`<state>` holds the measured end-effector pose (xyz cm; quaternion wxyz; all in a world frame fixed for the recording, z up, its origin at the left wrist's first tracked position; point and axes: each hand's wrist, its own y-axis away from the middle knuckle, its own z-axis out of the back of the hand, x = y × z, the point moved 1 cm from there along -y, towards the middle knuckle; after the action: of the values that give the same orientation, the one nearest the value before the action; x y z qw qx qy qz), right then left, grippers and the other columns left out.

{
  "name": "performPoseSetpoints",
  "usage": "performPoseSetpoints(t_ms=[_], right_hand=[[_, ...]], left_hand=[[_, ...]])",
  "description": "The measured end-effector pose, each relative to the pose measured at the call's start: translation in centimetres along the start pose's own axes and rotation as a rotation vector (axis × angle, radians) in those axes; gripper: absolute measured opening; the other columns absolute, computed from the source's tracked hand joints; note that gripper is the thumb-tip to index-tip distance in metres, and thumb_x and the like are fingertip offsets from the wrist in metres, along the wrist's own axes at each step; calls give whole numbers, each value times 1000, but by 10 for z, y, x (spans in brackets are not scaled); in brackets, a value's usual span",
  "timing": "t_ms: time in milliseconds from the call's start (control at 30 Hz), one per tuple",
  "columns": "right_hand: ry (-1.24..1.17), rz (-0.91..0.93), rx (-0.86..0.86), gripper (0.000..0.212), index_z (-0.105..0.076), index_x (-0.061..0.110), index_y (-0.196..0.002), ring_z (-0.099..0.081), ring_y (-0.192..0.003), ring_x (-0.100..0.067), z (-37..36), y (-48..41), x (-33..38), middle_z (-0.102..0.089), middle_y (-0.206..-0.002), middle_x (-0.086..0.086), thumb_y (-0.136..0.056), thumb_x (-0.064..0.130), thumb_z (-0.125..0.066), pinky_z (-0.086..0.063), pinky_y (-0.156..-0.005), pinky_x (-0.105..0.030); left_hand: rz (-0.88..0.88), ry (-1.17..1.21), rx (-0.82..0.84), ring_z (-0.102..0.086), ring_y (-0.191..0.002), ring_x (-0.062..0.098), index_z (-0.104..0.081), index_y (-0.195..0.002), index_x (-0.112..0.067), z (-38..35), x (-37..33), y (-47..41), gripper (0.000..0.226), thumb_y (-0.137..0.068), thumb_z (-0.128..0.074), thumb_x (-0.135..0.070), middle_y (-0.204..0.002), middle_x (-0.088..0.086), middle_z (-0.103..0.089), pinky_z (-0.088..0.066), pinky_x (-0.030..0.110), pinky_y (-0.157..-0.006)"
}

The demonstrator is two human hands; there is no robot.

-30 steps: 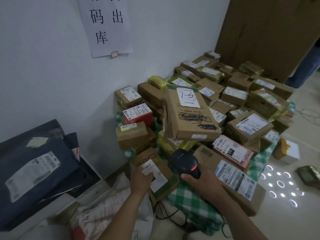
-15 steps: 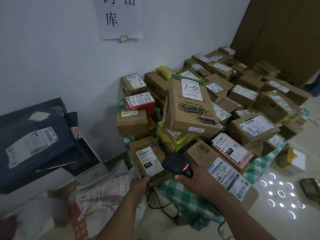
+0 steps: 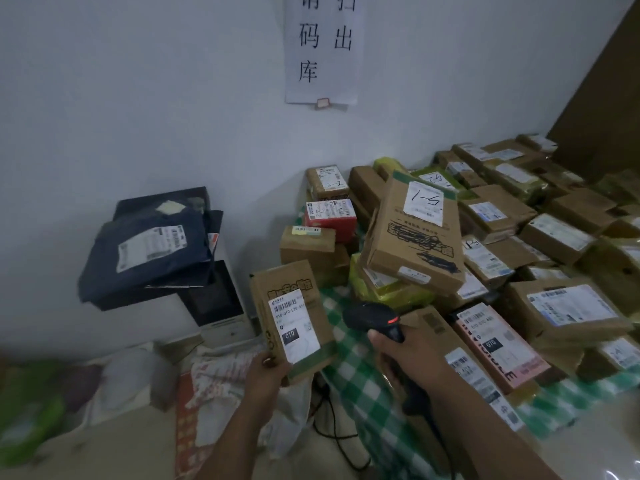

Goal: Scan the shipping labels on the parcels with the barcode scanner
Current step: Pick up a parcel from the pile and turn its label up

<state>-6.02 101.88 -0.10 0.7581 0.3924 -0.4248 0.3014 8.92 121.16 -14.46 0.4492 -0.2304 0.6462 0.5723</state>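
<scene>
The left hand (image 3: 268, 370) grips a box (image 3: 291, 289) by its near corner, held up left of the parcel pile (image 3: 415, 237), label (image 3: 294, 327) facing up. The right hand (image 3: 412, 355) is wrapped round the scanner (image 3: 374, 317), just right of the box. Risk: a badly aimed beam may catch a neighbouring label in the pile, and the one-corner grip could let the box tip

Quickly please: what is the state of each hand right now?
Left hand: holds the small cardboard parcel by its lower end.
Right hand: grips the barcode scanner.
</scene>
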Motion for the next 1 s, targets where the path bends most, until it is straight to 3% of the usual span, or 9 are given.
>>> performPoseSetpoints(t_ms=[133,267,367,433,600,800,933,1000], right_hand=[[-57,22,113,34,-57,9,-65,-48,-38,-18,-11,1,-1,-56,-46,0,-92,26,-65,-39,-41,-24],[14,76,194,36,-59,11,-64,-54,-44,-20,-19,5,-1,-60,-51,-1,-88,36,-69,-46,-50,-31],[47,87,215,41,-59,9,-64,-55,-44,-18,-23,9,-1,-60,-51,-4,-86,42,-69,-46,-50,-30],[49,98,224,41,-58,8,-63,-53,-40,-16,-24,13,1,-58,-49,-4,-88,39,-68,-44,-47,-26],[49,115,240,42,-57,8,-61,-52,-40,-16,-25,19,3,-58,-50,-6,-89,38,-67,-44,-46,-27],[5,127,228,39,-58,7,-65,-53,-41,-18,-21,22,-1,-60,-55,-9,-89,36,-68,-44,-46,-28],[4,111,217,40,-58,8,-64,-53,-41,-18,-15,24,-6,-59,-51,-3,-89,37,-68,-44,-47,-27],[-23,106,183,37,-58,8,-66,-52,-40,-18,-9,25,-7,-59,-50,-1,-89,35,-68,-44,-47,-28]], left_hand=[[-46,45,-65,-65,-85,31,-65,-98,-11,14,3,19,24,-83,-65,9,-95,13,-71,-54,41,-72],[-66,60,-59,-68,-94,33,-65,-104,-9,23,8,31,26,-84,-65,7,-101,12,-72,-57,41,-75],[-53,66,-41,-69,-100,29,-62,-117,-10,30,12,36,43,-77,-74,-4,-110,10,-71,-59,46,-84],[-65,60,-42,-69,-100,29,-62,-120,-11,33,14,37,51,-71,-76,-8,-111,11,-71,-60,44,-80],[-77,41,-59,-69,-98,29,-63,-115,-12,35,16,40,42,-78,-71,5,-108,9,-72,-59,48,-83],[-61,9,-56,-68,-98,30,-62,-115,-10,31,20,41,39,-80,-67,8,-107,10,-70,-59,41,-77],[-44,-1,-32,-67,-99,33,-62,-114,-10,25,25,40,37,-82,-64,10,-107,11,-70,-58,51,-85],[-25,-3,-33,-66,-100,33,-61,-113,-9,19,26,39,34,-84,-65,7,-108,11,-69,-58,49,-86]])
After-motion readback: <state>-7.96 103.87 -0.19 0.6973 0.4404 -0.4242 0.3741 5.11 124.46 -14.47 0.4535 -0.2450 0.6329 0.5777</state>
